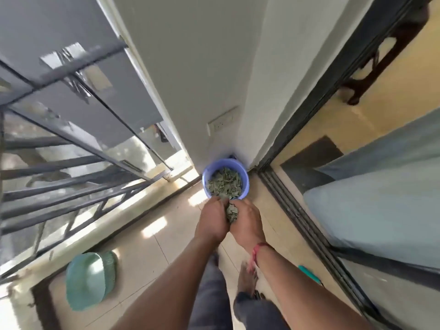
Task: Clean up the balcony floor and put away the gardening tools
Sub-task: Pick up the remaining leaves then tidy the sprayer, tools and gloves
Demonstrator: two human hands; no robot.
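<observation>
A blue bucket [245, 184] stands on the tiled balcony floor in the corner against the white wall, filled with dry green leaves [223, 183]. My left hand [213, 219] and my right hand [248, 216] are cupped together just in front of the bucket's near rim, holding a clump of leaves [231, 212] between them. A red thread circles my right wrist.
A green plastic basket [89, 281] lies tipped on the floor at the lower left by the metal railing [71, 182]. A teal-handled tool [309, 273] lies by the sliding door track [297, 215] on the right. My bare foot [247, 277] stands below my arms.
</observation>
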